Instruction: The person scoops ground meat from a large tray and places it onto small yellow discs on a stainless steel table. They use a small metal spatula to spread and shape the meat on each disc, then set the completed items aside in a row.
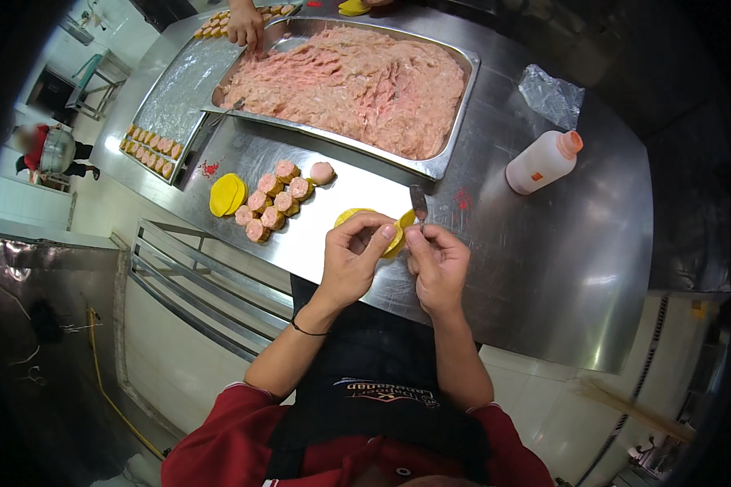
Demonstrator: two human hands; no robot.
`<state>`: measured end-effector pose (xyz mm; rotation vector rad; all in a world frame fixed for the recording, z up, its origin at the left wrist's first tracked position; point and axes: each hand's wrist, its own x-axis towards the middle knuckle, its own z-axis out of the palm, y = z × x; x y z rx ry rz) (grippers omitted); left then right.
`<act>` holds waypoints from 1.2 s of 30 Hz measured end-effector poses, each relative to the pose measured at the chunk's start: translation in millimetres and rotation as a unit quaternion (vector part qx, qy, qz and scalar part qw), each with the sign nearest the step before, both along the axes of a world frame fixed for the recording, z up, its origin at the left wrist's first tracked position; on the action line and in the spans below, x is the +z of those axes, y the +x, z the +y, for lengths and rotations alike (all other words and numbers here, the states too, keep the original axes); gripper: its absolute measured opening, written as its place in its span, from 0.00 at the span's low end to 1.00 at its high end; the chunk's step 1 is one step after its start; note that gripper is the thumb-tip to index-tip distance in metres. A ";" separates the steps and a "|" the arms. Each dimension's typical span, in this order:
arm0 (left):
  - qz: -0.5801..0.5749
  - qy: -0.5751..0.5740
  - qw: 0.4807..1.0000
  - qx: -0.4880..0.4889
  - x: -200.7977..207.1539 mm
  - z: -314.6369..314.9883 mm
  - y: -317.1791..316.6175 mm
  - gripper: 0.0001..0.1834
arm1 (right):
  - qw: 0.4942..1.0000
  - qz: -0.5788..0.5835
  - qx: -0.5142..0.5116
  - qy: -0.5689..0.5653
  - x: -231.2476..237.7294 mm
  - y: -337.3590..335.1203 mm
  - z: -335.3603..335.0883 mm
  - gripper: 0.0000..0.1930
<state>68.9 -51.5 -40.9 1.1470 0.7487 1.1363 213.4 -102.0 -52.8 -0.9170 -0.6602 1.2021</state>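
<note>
Above the near table edge, my left hand is closed on a round yellow dumpling wrapper. The fingers of my right hand are pinched at the wrapper's right edge. A small metal spatula sticks up from my right fingertips, its blade pointing away from me. Behind my left hand, part of another yellow wrapper shows on the table. To the left stand several filled dumplings with pink meat tops, grouped close together. A bare ball of meat sits beside them, and a stack of yellow wrappers lies further left.
A large steel tray of minced meat lies ahead. Left of it, a film-lined tray carries rows of dumplings; another person's hand reaches in. A white bottle and a crumpled plastic bag are at right on the steel table.
</note>
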 end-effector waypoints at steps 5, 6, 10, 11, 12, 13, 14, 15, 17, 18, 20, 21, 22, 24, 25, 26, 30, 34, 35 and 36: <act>-0.001 0.004 1.000 0.011 3.6 -0.7 4.2 0.08 | 1.000 -0.030 0.000 0.000 2.8 -2.1 1.4 0.07; -0.002 -0.003 1.000 0.012 3.6 -1.0 4.8 0.08 | 0.999 -0.034 0.000 0.004 1.5 -2.0 1.4 0.07; -0.004 -0.019 1.000 0.003 4.8 -2.6 5.9 0.09 | 0.999 0.018 0.049 -0.012 -2.2 7.6 0.6 0.09; 0.001 -0.024 1.000 0.005 5.8 -3.2 6.0 0.09 | 0.998 0.022 0.059 -0.010 -2.1 9.5 0.9 0.09; 0.007 -0.028 1.000 0.007 7.2 -3.6 6.1 0.09 | 0.997 0.026 0.065 -0.010 -1.4 10.9 0.9 0.09; 0.001 -0.016 1.000 0.010 8.8 -4.2 6.2 0.09 | 0.997 0.026 0.070 -0.015 -0.4 11.3 1.1 0.09; -0.005 -0.004 1.000 0.013 10.2 -4.8 6.5 0.10 | 0.998 0.012 0.058 -0.004 0.9 10.3 1.3 0.09; -0.015 0.007 1.000 0.018 11.5 -5.4 6.7 0.10 | 0.999 -0.005 0.043 0.001 2.5 7.6 0.8 0.09; 0.008 0.015 1.000 0.013 12.1 -7.4 7.4 0.09 | 0.999 -0.017 0.028 0.014 4.8 0.7 1.4 0.08; 0.018 0.019 1.000 0.011 11.0 -8.4 7.4 0.09 | 0.999 -0.012 0.026 0.020 5.1 -2.9 1.6 0.08; 0.015 -0.013 0.999 0.025 6.1 -9.6 5.0 0.08 | 0.999 -0.008 0.031 0.020 3.8 -5.7 2.9 0.08; 0.011 -0.024 0.999 0.035 2.2 -9.5 3.1 0.07 | 0.999 -0.007 0.037 0.014 2.2 -5.6 3.9 0.08; 0.014 -0.041 0.998 0.044 -2.1 -8.3 -0.3 0.08 | 0.999 -0.006 0.043 0.006 -0.1 -4.4 5.0 0.08; 0.020 -0.074 0.995 0.066 -11.6 -3.0 -9.7 0.09 | 0.997 0.044 0.069 0.001 -5.5 0.6 8.3 0.08; -0.035 -0.118 0.988 0.098 -16.3 0.3 -15.2 0.10 | 0.993 0.080 0.087 0.009 -8.0 3.5 9.3 0.08; -0.096 -0.117 0.980 0.126 -19.9 4.1 -23.2 0.11 | 0.994 0.077 0.076 -0.017 -10.4 6.2 11.4 0.07; -0.202 -0.102 0.944 0.239 -26.6 19.8 -63.9 0.16 | 0.994 -0.045 0.017 -0.102 -11.5 11.1 22.2 0.07; -0.073 -0.125 0.967 0.208 -36.7 5.8 -83.3 0.13 | 0.922 -0.351 -0.006 -0.165 10.3 24.9 30.5 0.10; 0.038 -0.139 0.969 0.201 -39.2 2.2 -86.5 0.14 | 0.922 -0.356 -0.034 -0.151 18.2 29.9 36.8 0.12; 0.080 -0.098 0.974 0.190 -43.5 -2.1 -83.5 0.13 | 0.905 -0.409 -0.047 -0.108 27.5 38.1 44.4 0.12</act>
